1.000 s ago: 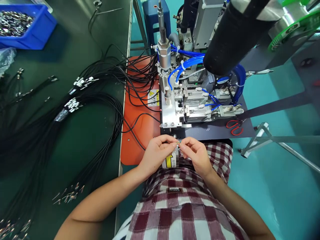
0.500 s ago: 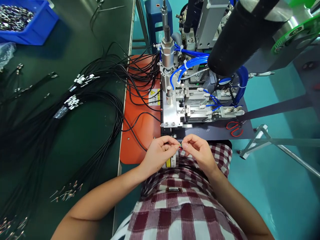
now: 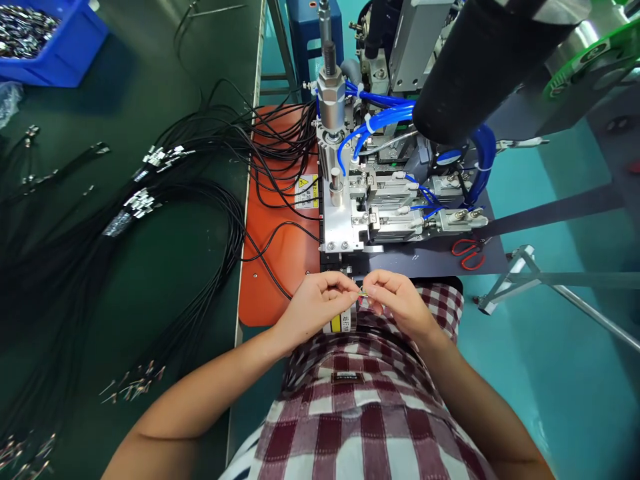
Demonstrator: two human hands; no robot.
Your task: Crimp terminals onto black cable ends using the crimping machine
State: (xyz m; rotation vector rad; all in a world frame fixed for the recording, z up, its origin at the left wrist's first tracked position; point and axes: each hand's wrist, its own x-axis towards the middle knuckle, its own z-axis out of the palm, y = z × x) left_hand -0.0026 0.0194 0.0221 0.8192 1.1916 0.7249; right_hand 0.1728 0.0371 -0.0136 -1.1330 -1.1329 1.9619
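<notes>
Thin coloured wires [image 3: 363,293] show between my fingertips, at the front edge of the machine. My left hand [image 3: 323,301] pinches them with thumb and forefinger from the left. From the other side my right hand [image 3: 395,300] is closed, its thumb and forefinger on the wire ends. A black cable [image 3: 273,277] runs over the orange plate [image 3: 273,310] and disappears behind my left hand. Just beyond my hands stands the metal machine [image 3: 345,230], with clamps and blue air hoses [image 3: 385,123]. The wire tips are too small to make out fully.
Bundles of black cables [image 3: 230,207] with metal connectors [image 3: 141,202] lie on the dark green table [image 3: 165,267] at left. A blue bin [image 3: 75,63] holds many metal parts. Red-handled scissors [image 3: 467,253] rest on the machine's base. A black cylinder [image 3: 465,87] overhangs at upper right.
My hands stay together in almost the same place. The right fingers have shifted slightly, and a pale green-yellow wire now shows more plainly between the fingertips. The view has shifted a little.
</notes>
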